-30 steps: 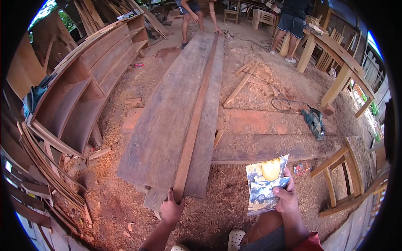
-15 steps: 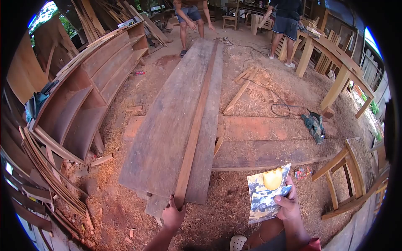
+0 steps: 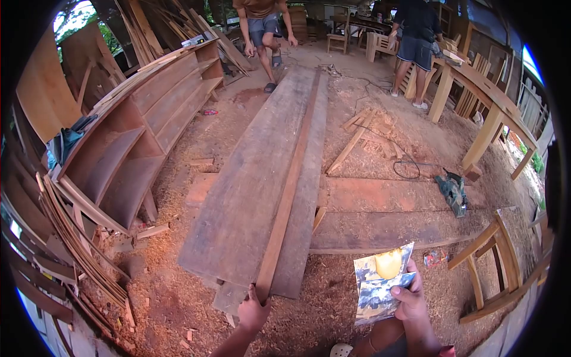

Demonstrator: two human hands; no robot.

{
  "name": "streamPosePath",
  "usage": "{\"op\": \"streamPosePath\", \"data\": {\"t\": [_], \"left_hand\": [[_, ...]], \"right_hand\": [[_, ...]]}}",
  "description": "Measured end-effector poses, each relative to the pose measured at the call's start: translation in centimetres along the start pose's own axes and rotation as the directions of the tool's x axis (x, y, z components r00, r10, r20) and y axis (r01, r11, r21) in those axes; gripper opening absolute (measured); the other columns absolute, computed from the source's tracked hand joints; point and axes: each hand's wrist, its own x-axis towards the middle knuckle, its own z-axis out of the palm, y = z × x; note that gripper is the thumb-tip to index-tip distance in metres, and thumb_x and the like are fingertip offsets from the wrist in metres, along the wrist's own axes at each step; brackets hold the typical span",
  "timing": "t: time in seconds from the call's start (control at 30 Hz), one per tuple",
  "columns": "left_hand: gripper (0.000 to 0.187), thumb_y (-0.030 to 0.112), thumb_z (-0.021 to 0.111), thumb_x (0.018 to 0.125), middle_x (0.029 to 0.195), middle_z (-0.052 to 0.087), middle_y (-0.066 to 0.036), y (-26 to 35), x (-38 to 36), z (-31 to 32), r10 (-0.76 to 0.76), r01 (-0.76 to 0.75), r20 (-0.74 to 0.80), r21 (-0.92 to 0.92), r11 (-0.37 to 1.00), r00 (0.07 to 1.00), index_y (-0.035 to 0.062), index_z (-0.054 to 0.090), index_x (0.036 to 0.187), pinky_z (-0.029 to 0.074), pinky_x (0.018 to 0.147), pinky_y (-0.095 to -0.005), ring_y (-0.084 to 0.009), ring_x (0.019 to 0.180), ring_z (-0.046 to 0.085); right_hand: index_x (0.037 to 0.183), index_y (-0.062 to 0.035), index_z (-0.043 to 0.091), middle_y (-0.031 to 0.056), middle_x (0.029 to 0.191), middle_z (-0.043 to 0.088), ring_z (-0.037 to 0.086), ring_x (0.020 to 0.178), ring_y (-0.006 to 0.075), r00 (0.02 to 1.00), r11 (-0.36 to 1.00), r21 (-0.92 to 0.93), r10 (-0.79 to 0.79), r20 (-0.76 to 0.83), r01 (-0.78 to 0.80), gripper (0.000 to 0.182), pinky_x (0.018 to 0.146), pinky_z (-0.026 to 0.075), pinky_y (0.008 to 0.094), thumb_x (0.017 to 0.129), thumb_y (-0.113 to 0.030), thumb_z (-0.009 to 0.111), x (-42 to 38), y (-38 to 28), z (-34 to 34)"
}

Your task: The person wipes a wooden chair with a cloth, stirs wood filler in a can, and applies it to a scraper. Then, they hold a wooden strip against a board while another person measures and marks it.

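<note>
A long, narrow wooden strip (image 3: 289, 178) lies lengthwise on wide dark planks (image 3: 241, 196). At its near end my left hand (image 3: 254, 310) grips the strip, one finger pointing along it. My right hand (image 3: 410, 300) is closed on a folded printed sheet (image 3: 379, 297), thumb in front. The sheet has a blue, white and dark pattern with a yellow rounded shape on its upper part. It is held apart from the planks, to their right.
A wooden shelf unit (image 3: 148, 128) lies along the left. On the right are a power planer (image 3: 452, 193), a wooden frame (image 3: 505, 256) and a long table (image 3: 476, 74). One person (image 3: 262, 30) is beyond the planks' far end; another (image 3: 416, 47) stands farther right. Shavings cover the floor.
The person beyond the planks' far end has straightened up, hands away from the boards, and one foot is lifted. My view has shifted slightly; both my hands keep their holds.
</note>
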Motion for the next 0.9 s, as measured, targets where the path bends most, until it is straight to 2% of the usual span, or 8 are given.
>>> {"op": "streamPosePath", "data": {"t": [0.33,0.47,0.53,0.63,0.73,0.77,0.87,0.9], "left_hand": [[0.076,0.031,0.067,0.074,0.086,0.064,-0.025,-0.4,0.3,0.6,0.051,-0.052,-0.038,-0.026,0.998,0.998,-0.006,0.036,0.133,0.052,0.063,-0.0481,-0.0401,0.065,0.063],[0.077,0.031,0.066,0.074,0.086,0.064,-0.025,0.1,0.2,0.0,-0.027,0.028,0.044,-0.027,0.999,0.999,-0.0058,0.034,0.133,0.052,0.061,-0.0492,-0.0401,0.064,0.063],[0.076,0.031,0.065,0.075,0.085,0.064,-0.025,0.2,0.3,-0.1,-0.044,0.045,0.063,-0.019,0.999,0.997,-0.0055,0.034,0.134,0.052,0.062,-0.0485,-0.0396,0.065,0.064],[0.076,0.031,0.064,0.076,0.085,0.064,-0.024,0.0,0.2,0.0,0.006,-0.006,-0.001,-0.001,1.0,1.0,-0.0054,0.033,0.135,0.053,0.063,-0.0465,-0.0386,0.066,0.064],[0.075,0.031,0.063,0.077,0.085,0.065,-0.023,0.6,0.4,-0.8,-0.055,0.056,0.087,-0.012,0.998,0.995,-0.0056,0.033,0.135,0.054,0.062,-0.0449,-0.0377,0.067,0.065],[0.074,0.03,0.064,0.077,0.087,0.064,-0.024,0.8,0.4,-1.0,-0.064,0.064,0.096,0.0,0.998,0.993,-0.0059,0.033,0.135,0.054,0.062,-0.0444,-0.0373,0.068,0.065],[0.074,0.031,0.065,0.077,0.077,0.064,-0.026,0.6,0.3,-0.7,-0.018,0.018,0.006,-0.046,0.999,1.0,-0.0051,0.035,0.134,0.053,0.063,-0.0464,-0.0411,0.065,0.063],[0.074,0.028,0.063,0.078,0.089,0.064,-0.024,0.6,0.3,-0.8,-0.03,0.032,0.063,-0.017,0.999,0.998,-0.0069,0.033,0.135,0.054,0.062,-0.0444,-0.0368,0.069,0.065]], "right_hand": [[0.127,0.0008,0.039,0.0121,0.116,0.057,0.055,0.108,0.0204,1.0,1.0,0.011,-0.008,0.002,0.008,0.062,0.094,0.043,0.0353,0.073,0.002,0.068,0.0,0.0,0.1],[0.127,0.0002,0.039,0.0114,0.116,0.056,0.055,0.108,0.021,1.0,1.0,-0.026,-0.01,-0.028,0.009,0.064,0.094,0.043,0.0348,0.072,-0.001,0.07,-0.4,-0.1,0.0],[0.13,0.0002,0.036,0.0113,0.116,0.055,0.055,0.107,0.0215,0.998,0.998,-0.06,-0.02,-0.052,0.017,0.07,0.094,0.043,0.0342,0.07,-0.005,0.072,-0.6,0.1,-0.2],[0.135,0.0004,0.03,0.0121,0.117,0.054,0.055,0.106,0.0219,0.995,0.996,-0.083,-0.042,-0.086,0.035,0.076,0.095,0.042,0.0341,0.07,-0.006,0.071,-1.0,0.1,-0.2],[0.143,-0.0007,0.02,0.0137,0.125,0.05,0.055,0.107,0.0235,0.996,0.993,-0.105,-0.057,-0.075,0.049,0.086,0.093,0.045,0.0352,0.072,-0.004,0.069,-1.3,0.4,-1.8],[0.143,-0.0009,0.019,0.0139,0.126,0.049,0.055,0.108,0.0237,0.994,0.991,-0.119,-0.064,-0.084,0.054,0.085,0.092,0.045,0.0353,0.073,-0.003,0.067,-1.5,0.4,-2.3],[0.143,-0.0011,0.019,0.014,0.127,0.049,0.055,0.108,0.0238,0.994,0.993,-0.099,-0.074,-0.078,0.066,0.082,0.093,0.045,0.0356,0.075,-0.001,0.065,-1.6,0.4,-2.4],[0.143,-0.001,0.019,0.0141,0.128,0.048,0.054,0.109,0.0236,0.994,0.993,-0.093,-0.086,-0.069,0.079,0.08,0.093,0.045,0.0353,0.076,0.0,0.063,-1.6,0.6,-2.6]]}}
